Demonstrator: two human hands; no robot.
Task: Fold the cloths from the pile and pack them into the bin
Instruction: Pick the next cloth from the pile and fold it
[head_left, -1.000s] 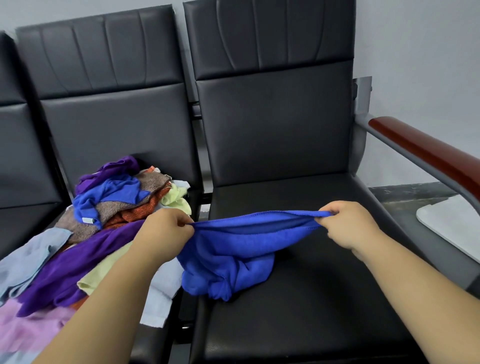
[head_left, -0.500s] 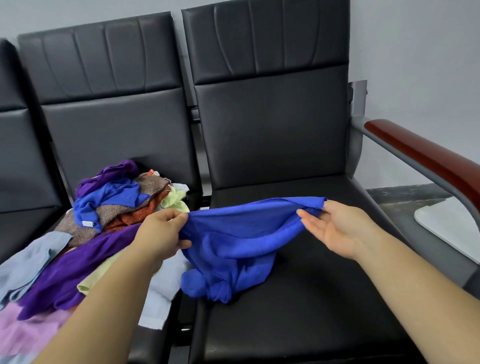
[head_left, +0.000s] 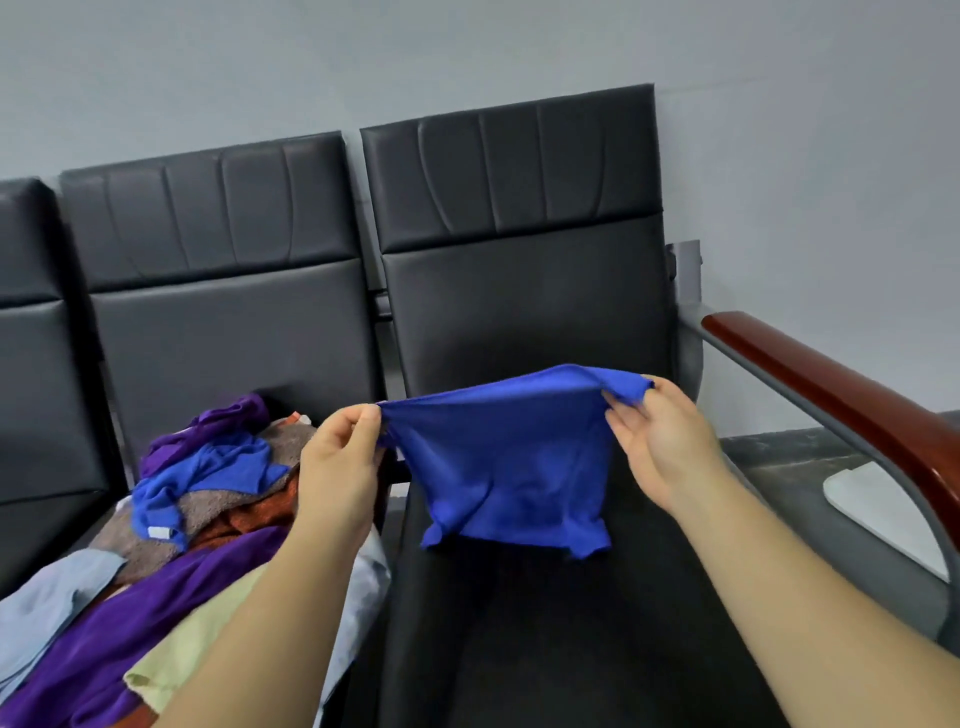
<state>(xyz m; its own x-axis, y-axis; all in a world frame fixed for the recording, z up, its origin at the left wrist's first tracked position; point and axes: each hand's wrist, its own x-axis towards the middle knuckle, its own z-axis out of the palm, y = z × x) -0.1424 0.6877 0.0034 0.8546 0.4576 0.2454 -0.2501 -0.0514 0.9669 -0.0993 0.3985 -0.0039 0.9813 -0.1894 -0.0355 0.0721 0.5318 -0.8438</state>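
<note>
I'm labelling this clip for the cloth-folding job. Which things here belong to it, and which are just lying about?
Part of the job: blue cloth, stretched between left hand and right hand; pile of cloths to its left.

Just there: black chair behind and under the blue cloth; wooden armrest; white object beyond the armrest, too cut off to name.
</note>
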